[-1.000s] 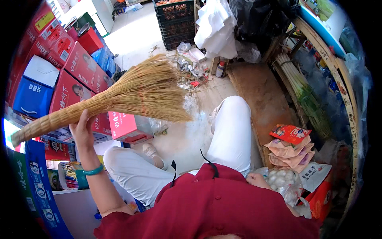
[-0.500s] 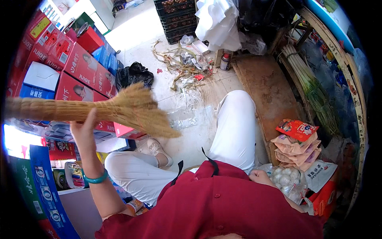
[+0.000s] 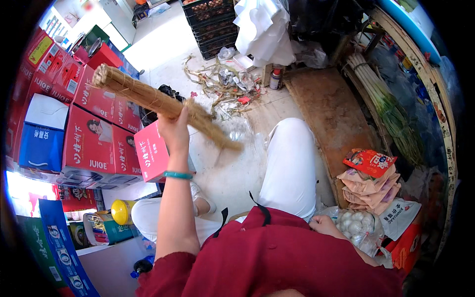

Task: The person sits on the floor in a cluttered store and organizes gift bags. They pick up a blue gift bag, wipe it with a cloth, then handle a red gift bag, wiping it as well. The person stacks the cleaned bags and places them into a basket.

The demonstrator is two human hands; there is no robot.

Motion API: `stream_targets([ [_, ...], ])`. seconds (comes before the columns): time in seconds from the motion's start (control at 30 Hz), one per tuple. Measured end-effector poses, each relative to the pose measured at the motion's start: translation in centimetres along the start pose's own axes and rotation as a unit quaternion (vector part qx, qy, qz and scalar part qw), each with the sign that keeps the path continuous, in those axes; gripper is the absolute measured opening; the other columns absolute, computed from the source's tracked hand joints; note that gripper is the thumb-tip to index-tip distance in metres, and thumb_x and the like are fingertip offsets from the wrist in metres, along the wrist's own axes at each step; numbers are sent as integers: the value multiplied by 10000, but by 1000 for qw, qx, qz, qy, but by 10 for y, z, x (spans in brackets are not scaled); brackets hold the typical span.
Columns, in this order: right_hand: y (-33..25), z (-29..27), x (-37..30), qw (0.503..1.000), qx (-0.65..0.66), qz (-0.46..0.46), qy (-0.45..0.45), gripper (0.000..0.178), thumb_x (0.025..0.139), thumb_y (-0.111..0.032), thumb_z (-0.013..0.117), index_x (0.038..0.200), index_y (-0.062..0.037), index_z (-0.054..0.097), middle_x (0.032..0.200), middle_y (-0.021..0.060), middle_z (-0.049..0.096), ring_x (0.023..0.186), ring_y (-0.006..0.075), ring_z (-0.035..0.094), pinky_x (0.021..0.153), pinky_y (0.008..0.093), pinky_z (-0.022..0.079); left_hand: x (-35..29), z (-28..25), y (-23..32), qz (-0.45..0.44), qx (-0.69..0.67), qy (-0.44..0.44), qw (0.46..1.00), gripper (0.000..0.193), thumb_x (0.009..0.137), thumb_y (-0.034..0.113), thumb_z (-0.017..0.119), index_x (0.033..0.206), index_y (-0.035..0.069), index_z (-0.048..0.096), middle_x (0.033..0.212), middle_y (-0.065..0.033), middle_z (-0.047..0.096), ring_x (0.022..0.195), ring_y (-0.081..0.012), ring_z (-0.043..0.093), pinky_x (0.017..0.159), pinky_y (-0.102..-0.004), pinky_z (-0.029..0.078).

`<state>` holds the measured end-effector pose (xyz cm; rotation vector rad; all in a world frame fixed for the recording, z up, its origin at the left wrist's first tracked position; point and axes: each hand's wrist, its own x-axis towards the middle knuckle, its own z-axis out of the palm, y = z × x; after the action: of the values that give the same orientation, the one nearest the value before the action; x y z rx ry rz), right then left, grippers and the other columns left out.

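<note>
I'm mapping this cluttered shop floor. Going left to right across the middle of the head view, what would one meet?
Blue carton → stacked red cartons → left hand gripping the straw broom → white trouser leg → worn wooden board → red snack bag → bundle of green onions.

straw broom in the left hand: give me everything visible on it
The straw broom is a tan bundle of dried stalks, tightly bound with cord wraps along its handle, whose cut round end points up-left. It tilts down to the right, the brush end narrowing toward the pale floor; whether the tip touches it is unclear. The left hand grips it mid-length, fingers wrapped around. Behind it stand red cartons.
</note>
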<state>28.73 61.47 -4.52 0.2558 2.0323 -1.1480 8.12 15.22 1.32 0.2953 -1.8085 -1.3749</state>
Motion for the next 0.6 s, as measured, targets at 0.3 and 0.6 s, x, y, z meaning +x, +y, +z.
stream_targets([
  [0.3, 8, 2, -5, 1000, 14, -9, 15, 223, 781, -173, 578, 670, 20, 572, 518, 21, 492, 504, 88, 435, 471, 296, 358, 44, 40, -18, 4, -34, 75, 997, 358, 747, 41, 734, 1024, -49, 526, 1002, -121, 613, 902, -171, 592, 818, -280, 465],
  [0.6, 13, 6, 5, 1000, 17, -16, 1, 239, 777, -182, 580, 662, 27, 575, 515, 32, 500, 505, 85, 445, 469, 308, 364, 10, -20, 36, -29, 13, 7, 999, 356, 738, 67, 742, 1024, -45, 561, 961, -111, 635, 864, -176, 608, 791, -289, 480],
])
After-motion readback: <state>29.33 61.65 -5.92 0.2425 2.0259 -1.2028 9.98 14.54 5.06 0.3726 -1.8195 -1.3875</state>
